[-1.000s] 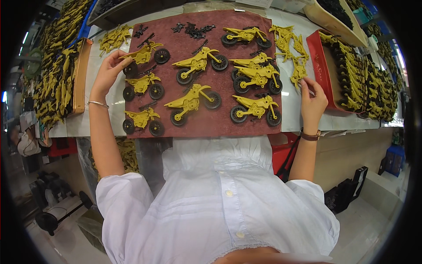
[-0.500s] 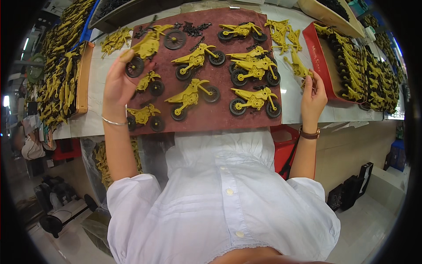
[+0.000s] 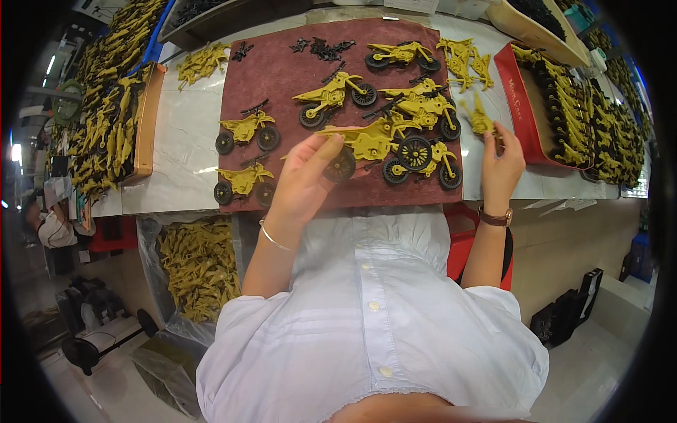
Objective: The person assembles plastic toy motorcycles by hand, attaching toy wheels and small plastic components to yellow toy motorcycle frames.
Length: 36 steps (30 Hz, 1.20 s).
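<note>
Between the fingers of my left hand (image 3: 302,185) is a yellow toy motorcycle (image 3: 367,141) with black wheels and a black handlebar, raised over the maroon mat (image 3: 271,92). It partly covers other toy motorcycles on the mat, and one behind my left hand is mostly hidden. My right hand (image 3: 502,163) pinches a yellow toy motorcycle body piece (image 3: 479,121) by its lower end, beside the mat's right edge. More assembled toy motorcycles stand on the mat, such as one at the upper middle (image 3: 324,96) and one at the left (image 3: 243,130).
Loose black parts (image 3: 331,49) lie at the mat's far side. Yellow body pieces lie in a left pile (image 3: 203,63) and a right pile (image 3: 458,56). A red box (image 3: 518,106) of toy parts stands right, a crowded tray (image 3: 146,127) left. Below is a bag of yellow pieces (image 3: 197,268).
My left hand has carried the toy motorcycle from the mat's far left toward its middle right and nearer to me. My right hand stays almost in place, still pinching the body piece.
</note>
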Each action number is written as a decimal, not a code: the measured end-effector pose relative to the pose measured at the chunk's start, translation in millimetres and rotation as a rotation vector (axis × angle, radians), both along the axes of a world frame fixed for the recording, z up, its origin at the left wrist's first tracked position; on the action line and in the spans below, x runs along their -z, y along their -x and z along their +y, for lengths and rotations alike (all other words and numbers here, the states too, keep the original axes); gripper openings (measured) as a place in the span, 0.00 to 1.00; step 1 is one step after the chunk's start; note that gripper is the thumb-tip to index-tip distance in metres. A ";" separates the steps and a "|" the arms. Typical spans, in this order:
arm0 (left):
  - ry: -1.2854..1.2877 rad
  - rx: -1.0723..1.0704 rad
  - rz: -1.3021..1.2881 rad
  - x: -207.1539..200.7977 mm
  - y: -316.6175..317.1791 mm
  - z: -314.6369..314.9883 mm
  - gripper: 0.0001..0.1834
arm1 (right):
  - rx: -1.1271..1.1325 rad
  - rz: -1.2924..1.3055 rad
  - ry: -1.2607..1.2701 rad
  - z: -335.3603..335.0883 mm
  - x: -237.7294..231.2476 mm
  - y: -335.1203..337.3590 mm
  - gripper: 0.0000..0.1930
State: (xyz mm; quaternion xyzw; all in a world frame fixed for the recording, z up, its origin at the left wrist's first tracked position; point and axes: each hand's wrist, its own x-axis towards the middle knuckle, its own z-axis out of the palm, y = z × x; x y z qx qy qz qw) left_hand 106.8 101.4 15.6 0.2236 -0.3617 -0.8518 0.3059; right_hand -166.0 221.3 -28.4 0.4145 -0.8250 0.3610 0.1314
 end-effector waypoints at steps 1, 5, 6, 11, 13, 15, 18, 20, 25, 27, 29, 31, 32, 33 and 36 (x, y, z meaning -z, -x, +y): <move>-0.005 -0.007 -0.007 0.6 0.2 3.0 0.15 | 0.036 0.008 0.080 -0.3 -6.5 -6.2 0.12; -0.017 0.021 0.009 6.8 0.3 10.0 0.17 | -0.263 -0.326 0.442 -2.6 -50.9 -54.2 0.14; -0.024 0.024 0.009 7.4 -0.3 10.2 0.17 | -0.418 -0.201 0.336 -3.7 -64.0 -64.7 0.15; 0.024 0.111 0.085 3.7 4.4 13.2 0.19 | -0.732 0.016 0.111 -10.2 -69.8 -84.7 0.17; 0.040 0.088 0.097 0.0 4.1 16.8 0.20 | -0.738 0.031 0.103 -9.6 -70.1 -87.6 0.17; 0.062 0.104 0.061 -1.5 3.7 18.2 0.20 | -0.741 0.006 0.082 -7.5 -71.0 -89.5 0.17; 0.066 0.099 0.055 1.6 6.1 15.6 0.21 | -0.738 -0.006 0.096 -9.8 -71.6 -88.1 0.17; 0.062 0.071 0.038 -0.4 7.9 18.1 0.22 | -0.741 -0.005 0.084 -9.5 -70.0 -89.3 0.17; 0.062 0.017 -0.007 -2.1 11.9 17.0 0.24 | -0.735 0.026 0.068 -14.9 -64.4 -87.4 0.16; 0.013 0.001 0.025 -0.8 11.7 16.6 0.25 | -0.729 0.016 0.065 -16.1 -62.7 -87.0 0.16; 0.039 0.001 0.007 -1.1 12.4 15.7 0.26 | -0.735 0.017 0.070 -17.8 -61.2 -87.2 0.16; 0.070 0.002 -0.009 -0.4 13.2 14.5 0.27 | -0.740 0.021 0.077 -19.5 -60.4 -87.0 0.17; 0.074 -0.007 -0.010 1.4 13.2 14.4 0.28 | -0.743 0.014 0.076 -19.8 -60.2 -87.1 0.17; 0.079 -0.018 -0.010 3.0 13.4 14.4 0.29 | -0.747 0.007 0.075 -20.0 -59.5 -87.0 0.17; 0.117 -0.012 0.025 0.4 13.7 14.4 0.22 | -0.733 0.027 0.067 -20.9 -58.5 -87.4 0.17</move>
